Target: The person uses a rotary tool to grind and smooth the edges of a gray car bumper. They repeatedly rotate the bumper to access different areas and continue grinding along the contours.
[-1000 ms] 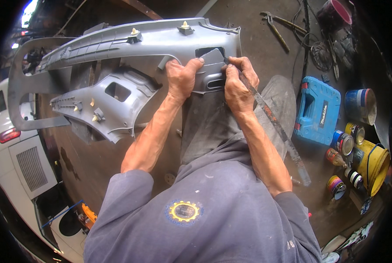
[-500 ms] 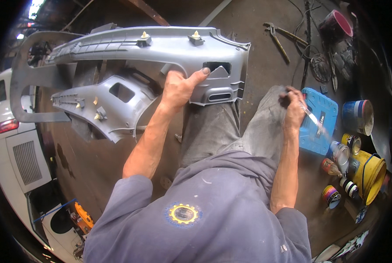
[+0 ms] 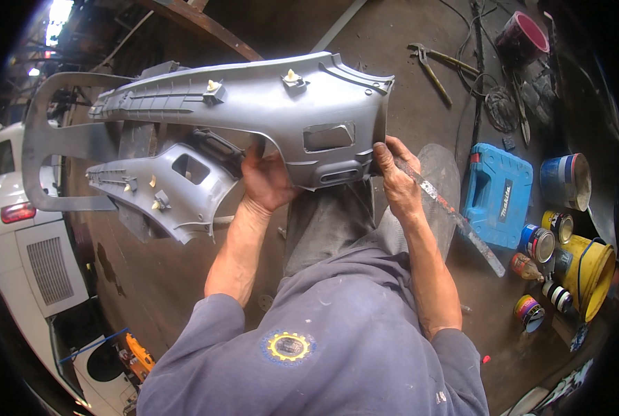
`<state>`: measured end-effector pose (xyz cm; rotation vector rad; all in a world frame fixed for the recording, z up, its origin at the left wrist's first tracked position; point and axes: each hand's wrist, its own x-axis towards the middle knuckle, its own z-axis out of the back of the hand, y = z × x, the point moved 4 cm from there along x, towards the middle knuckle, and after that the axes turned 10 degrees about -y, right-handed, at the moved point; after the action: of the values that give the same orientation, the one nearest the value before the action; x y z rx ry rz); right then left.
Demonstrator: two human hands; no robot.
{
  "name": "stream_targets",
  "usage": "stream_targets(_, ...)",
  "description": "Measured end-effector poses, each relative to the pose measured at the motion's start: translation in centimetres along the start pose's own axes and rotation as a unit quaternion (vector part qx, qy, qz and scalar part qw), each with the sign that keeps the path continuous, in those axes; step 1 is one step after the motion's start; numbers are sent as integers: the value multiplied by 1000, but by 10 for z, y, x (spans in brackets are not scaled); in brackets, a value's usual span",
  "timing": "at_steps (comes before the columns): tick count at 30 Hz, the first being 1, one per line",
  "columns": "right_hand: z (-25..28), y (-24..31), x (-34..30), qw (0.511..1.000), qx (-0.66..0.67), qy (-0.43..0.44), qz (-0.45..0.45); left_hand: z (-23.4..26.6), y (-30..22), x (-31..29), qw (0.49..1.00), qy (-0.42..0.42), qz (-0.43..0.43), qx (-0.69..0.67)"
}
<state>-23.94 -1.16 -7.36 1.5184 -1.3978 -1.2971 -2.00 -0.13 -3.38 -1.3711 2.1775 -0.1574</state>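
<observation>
A silver-grey plastic trim panel (image 3: 254, 104) lies across my knees, its ribbed inner side up, with cream clips and a rectangular opening. My left hand (image 3: 271, 180) cups its lower edge from below; the fingers are partly hidden behind it. My right hand (image 3: 399, 180) is closed at the panel's right end, thumb on the edge. That same hand holds a long, flat, paint-stained metal strip (image 3: 455, 218), which slants down and right from the palm. Left of my left hand is a second, similar grey panel (image 3: 178, 184).
Both panels' narrow ends lie by a grey metal frame (image 3: 38, 152). On the right floor are a blue tool case (image 3: 493, 197), paint tins (image 3: 536, 243), a yellow bucket (image 3: 593, 274) and pliers (image 3: 430, 73). A white vehicle (image 3: 39, 243) stands at left.
My left hand has shifted from the panel's opening to under its lower edge. My right hand, carrying the strip, has come left onto the panel's right end. The panel has tilted slightly.
</observation>
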Motion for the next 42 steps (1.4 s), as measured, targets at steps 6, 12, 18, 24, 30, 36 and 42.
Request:
stream_targets(6,-3,7,-1,1000,-11,6,-11,18,2,14,998,24,50,18)
stream_targets(12,-6,8,-4,999,13,-19,-26,26,1,29,980,-53,-23,190)
stream_targets(18,-8,7,-4,999,4,-27,-29,26,4,26,909,-90,-131,385)
stream_targets(24,-8,6,-6,999,-9,-18,-26,33,-9,19,706,-59,-308,635)
stream_targets(30,-6,-7,-4,999,-30,-14,-24,15,-15,19,684,-35,-346,641)
stream_targets(36,-5,-12,-5,998,-61,0,-29,36,0,31,909,-95,-228,336)
stream_targets(42,-10,-14,-9,999,-3,-3,-48,7,4,32,897,-115,-207,373)
